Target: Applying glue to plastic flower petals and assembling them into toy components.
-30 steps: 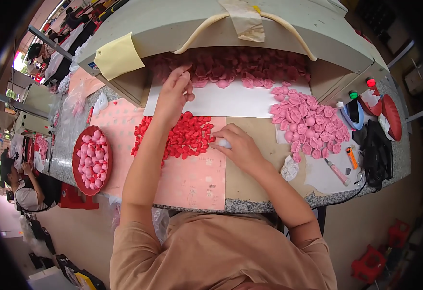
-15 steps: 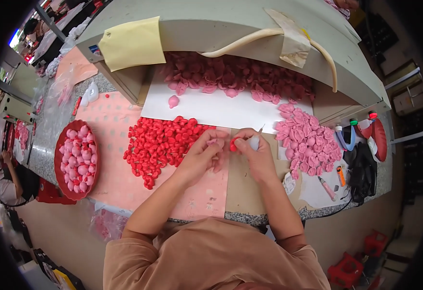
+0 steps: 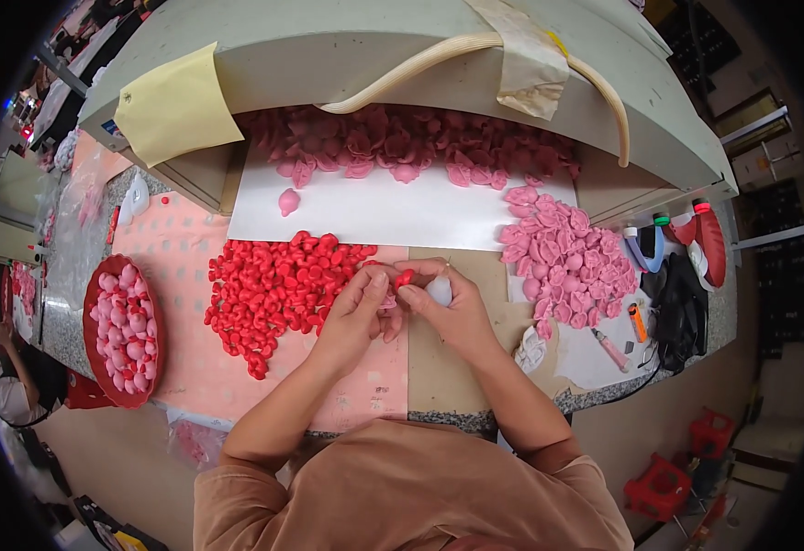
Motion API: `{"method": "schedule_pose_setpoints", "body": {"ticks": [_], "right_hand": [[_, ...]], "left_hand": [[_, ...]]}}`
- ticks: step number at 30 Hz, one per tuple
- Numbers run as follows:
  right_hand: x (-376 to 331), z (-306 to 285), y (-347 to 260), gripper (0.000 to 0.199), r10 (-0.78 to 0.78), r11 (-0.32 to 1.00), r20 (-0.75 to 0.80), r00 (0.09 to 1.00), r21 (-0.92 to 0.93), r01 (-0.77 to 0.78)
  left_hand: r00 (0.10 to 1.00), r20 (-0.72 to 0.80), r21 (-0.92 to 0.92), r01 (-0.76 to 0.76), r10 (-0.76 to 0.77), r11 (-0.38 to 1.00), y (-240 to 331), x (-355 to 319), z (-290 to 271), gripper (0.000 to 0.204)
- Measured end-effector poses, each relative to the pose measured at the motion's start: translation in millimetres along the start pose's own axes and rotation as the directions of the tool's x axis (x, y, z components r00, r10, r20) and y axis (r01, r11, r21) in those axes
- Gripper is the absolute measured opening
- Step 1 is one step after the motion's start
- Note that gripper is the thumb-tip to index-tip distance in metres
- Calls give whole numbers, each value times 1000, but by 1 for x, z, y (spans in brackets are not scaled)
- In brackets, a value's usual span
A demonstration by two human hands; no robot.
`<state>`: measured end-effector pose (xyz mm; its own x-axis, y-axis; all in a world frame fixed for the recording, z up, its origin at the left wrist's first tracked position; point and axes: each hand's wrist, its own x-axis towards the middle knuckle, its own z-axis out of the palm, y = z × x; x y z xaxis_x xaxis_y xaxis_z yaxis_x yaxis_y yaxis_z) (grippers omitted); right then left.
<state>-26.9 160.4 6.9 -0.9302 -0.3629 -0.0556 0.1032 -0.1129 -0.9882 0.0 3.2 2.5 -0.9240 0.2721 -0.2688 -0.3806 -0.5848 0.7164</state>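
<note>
Now — red piece point(image 3: 405, 276) pinched | fingers point(image 3: 413, 296) of left hand point(image 3: 354, 312), right hand point(image 3: 448, 308)

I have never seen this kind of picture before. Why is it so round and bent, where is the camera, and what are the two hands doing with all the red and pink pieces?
The camera sits on the person's head and looks down; its wide lens bends straight edges. The two bare arms from below are the person's own. The left hand and right hand meet over the worktable, pinching a small red piece and a small whitish piece between the fingertips. Left of them lies a heap of small red moulded pieces; right, a heap of pink moulded pieces. More pink pieces fill a round red tray at far left and the opening of a grey box-like machine behind.
</note>
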Motion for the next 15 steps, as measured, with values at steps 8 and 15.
{"method": "schedule_pose_setpoints", "body": {"ticks": [8,15], "right_hand": [[4,-14,-9,32,172,948,-96,980,285,-138],[4,-20,-17,38,240,867,-63,969,463,-185]], "left_hand": [[1000,-25,59,12,-11,998,2,-2,4,28],[999,33,213,-31,25,977,7,1,-3,28]]}}
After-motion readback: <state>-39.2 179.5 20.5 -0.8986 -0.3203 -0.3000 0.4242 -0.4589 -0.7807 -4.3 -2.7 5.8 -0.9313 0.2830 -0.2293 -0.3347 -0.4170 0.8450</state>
